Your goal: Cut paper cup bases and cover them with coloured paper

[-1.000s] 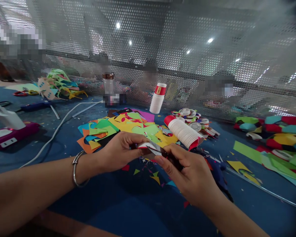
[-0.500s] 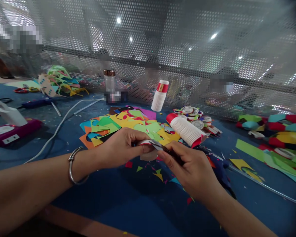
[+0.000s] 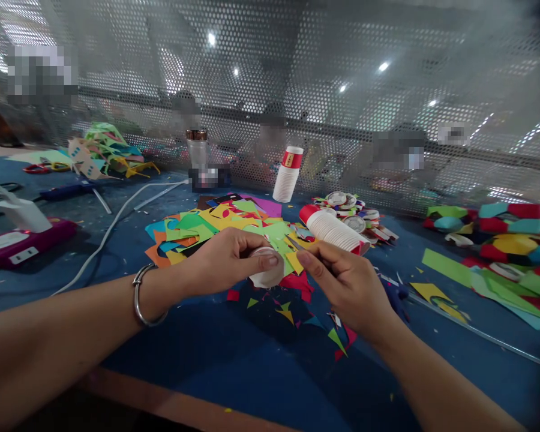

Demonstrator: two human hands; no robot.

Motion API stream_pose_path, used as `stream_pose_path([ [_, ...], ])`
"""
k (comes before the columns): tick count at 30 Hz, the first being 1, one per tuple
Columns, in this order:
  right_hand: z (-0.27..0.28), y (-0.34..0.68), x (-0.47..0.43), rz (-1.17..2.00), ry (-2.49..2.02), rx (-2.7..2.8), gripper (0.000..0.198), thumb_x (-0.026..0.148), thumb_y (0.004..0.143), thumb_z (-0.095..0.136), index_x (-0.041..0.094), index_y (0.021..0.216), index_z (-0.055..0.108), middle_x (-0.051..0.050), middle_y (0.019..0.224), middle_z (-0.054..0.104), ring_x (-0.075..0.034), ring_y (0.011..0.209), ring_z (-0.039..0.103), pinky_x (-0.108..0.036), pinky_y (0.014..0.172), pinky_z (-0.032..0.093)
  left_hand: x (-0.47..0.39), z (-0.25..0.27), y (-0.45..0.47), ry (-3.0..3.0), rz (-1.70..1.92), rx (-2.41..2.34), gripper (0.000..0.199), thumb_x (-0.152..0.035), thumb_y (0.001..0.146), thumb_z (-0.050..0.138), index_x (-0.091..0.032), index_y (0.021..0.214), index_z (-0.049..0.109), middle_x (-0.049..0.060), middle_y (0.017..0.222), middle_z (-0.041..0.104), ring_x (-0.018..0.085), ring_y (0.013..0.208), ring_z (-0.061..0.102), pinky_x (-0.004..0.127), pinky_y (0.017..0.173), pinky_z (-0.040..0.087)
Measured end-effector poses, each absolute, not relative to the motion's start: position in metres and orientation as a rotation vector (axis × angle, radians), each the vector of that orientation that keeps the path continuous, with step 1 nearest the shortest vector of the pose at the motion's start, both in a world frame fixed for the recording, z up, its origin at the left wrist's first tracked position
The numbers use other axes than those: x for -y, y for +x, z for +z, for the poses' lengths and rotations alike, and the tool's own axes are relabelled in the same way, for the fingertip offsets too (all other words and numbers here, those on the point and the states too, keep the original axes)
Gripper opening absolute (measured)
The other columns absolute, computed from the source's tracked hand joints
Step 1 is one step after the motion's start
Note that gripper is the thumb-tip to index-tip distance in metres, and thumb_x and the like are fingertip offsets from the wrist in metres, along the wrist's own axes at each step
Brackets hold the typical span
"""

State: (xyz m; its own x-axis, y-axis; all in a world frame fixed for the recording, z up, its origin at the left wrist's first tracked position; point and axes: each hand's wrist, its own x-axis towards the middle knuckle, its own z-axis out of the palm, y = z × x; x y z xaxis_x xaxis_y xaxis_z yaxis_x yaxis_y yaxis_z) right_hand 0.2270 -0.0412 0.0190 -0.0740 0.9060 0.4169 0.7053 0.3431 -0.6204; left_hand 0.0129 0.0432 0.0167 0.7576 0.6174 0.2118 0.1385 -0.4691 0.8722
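Observation:
My left hand [image 3: 234, 258] pinches a round white paper cup bottom [image 3: 266, 276] between thumb and fingers, its flat face turned towards me. My right hand [image 3: 346, 282] is closed round scissors [image 3: 293, 242]; only a bit of blade shows past the fingers, and the handles are hidden. The blade is apart from the cup bottom. A yellow paper scrap [image 3: 294, 263] shows by the right thumb; whether the hand touches it I cannot tell. Behind both hands lies a heap of coloured paper offcuts [image 3: 193, 225]. Small scraps [image 3: 285, 315] are scattered below them.
A stack of paper cups [image 3: 287, 180] stands at the back; another stack [image 3: 330, 229] lies on its side. Beside it are cut cup bottoms [image 3: 354, 223]. A purple power strip [image 3: 31, 243] and white cable [image 3: 112, 222] are left. Coloured paper shapes [image 3: 517, 240] lie right.
The scissors have come away from the cup bottom, which has turned to show its flat face. My right hand has shifted slightly right. More red scraps show beneath the hands.

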Motion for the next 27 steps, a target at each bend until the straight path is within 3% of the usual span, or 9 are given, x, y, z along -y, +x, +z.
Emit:
stream_pose_path([
  [8, 0.02, 0.238, 0.035, 0.289, -1.437, 1.767, 0.037, 0.05, 0.096, 0.056, 0.02, 0.075, 0.053, 0.004, 0.064, 0.041, -0.012, 0.059, 0.037, -0.028, 0.053, 0.03, -0.048, 0.017, 0.015, 2.025, 0.601, -0.587, 0.032, -0.043, 0.096, 0.056, -0.015, 0.085, 0.067, -0.001, 0.072, 0.058, 0.01, 0.065, 0.048, 0.023, 0.058, 0.035],
  [27, 0.021, 0.24, 0.035, 0.333, -1.404, 1.757, 0.035, 0.049, 0.095, 0.058, 0.02, 0.075, 0.055, 0.004, 0.063, 0.042, -0.012, 0.058, 0.038, -0.028, 0.052, 0.029, -0.045, 0.015, 0.017, 1.925, 0.461, -0.672, 0.03, -0.043, 0.091, 0.061, -0.015, 0.083, 0.066, -0.001, 0.068, 0.061, 0.008, 0.054, 0.053, 0.018, 0.048, 0.037],
])
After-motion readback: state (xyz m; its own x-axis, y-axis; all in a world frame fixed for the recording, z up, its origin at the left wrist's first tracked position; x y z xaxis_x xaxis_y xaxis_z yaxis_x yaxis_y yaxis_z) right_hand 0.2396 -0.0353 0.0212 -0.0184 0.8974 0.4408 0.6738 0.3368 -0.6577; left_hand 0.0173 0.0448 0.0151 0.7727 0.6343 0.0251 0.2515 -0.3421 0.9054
